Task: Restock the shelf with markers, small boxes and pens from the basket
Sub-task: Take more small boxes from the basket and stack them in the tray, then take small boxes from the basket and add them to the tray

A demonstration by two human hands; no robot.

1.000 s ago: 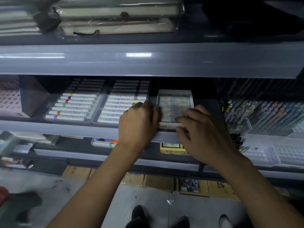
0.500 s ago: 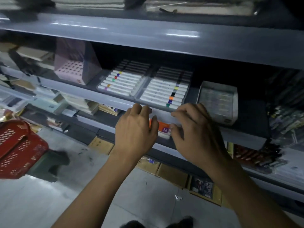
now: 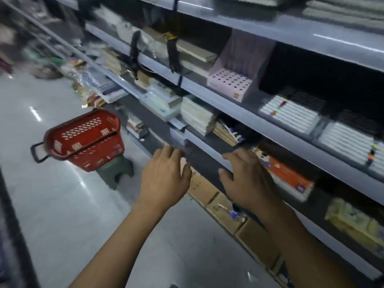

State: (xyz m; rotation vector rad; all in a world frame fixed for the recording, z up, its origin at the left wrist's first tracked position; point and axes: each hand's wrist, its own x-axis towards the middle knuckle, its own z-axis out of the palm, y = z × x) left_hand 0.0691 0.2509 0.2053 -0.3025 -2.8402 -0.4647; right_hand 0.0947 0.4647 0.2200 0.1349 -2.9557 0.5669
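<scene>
Hands, left and right, both empty with fingers spread, near shelf edge, basket well apart

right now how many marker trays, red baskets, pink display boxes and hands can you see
marker trays: 2, the second to its right
red basket: 1
pink display box: 1
hands: 2, left hand and right hand, both holding nothing
total: 6

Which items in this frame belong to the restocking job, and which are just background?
Job: red basket on a stool; marker trays on the shelf; left hand and right hand, both empty.

Background: pink holed stand; stacked notebooks; orange pack; cardboard boxes below.
</scene>
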